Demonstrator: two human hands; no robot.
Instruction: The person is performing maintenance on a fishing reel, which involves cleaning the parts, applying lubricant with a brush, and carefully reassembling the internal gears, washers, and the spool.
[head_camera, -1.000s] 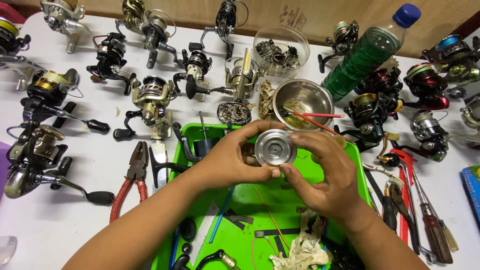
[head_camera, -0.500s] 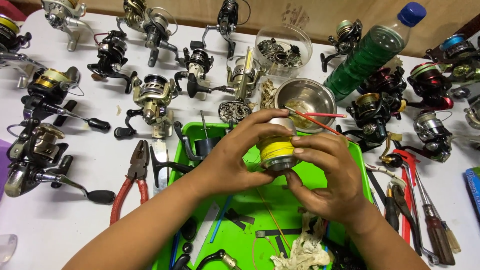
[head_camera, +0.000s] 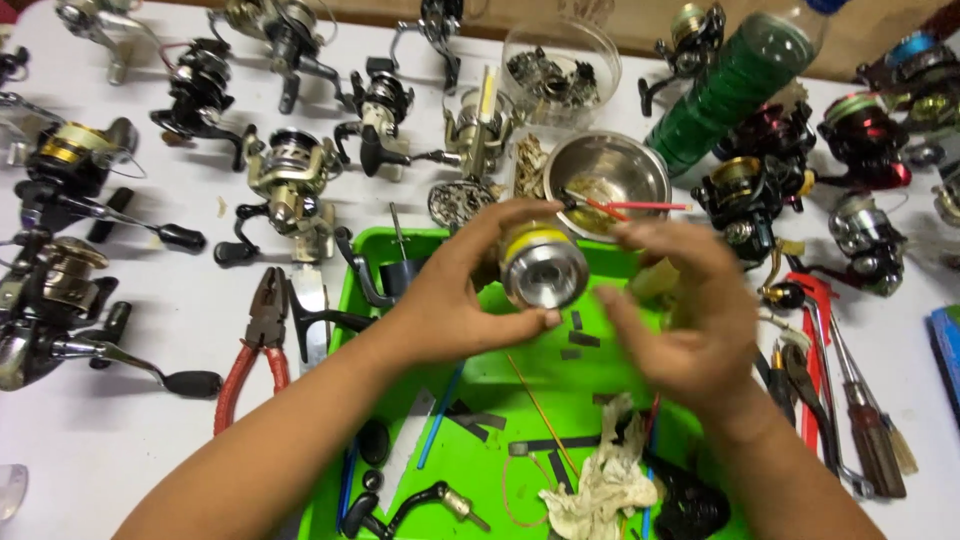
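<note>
Left hand (head_camera: 455, 300): grip closed around silver reel spool (head_camera: 543, 268) with yellow line, held above green tray (head_camera: 480, 450). Right hand (head_camera: 680, 315): fingers spread, blurred, beside spool, apart. Steel bowl (head_camera: 605, 170) behind on worktop (head_camera: 120, 440).

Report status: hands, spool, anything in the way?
Left hand grips silver spool over green tray. Right hand open beside it, blurred, not touching. Nothing between them.
</note>
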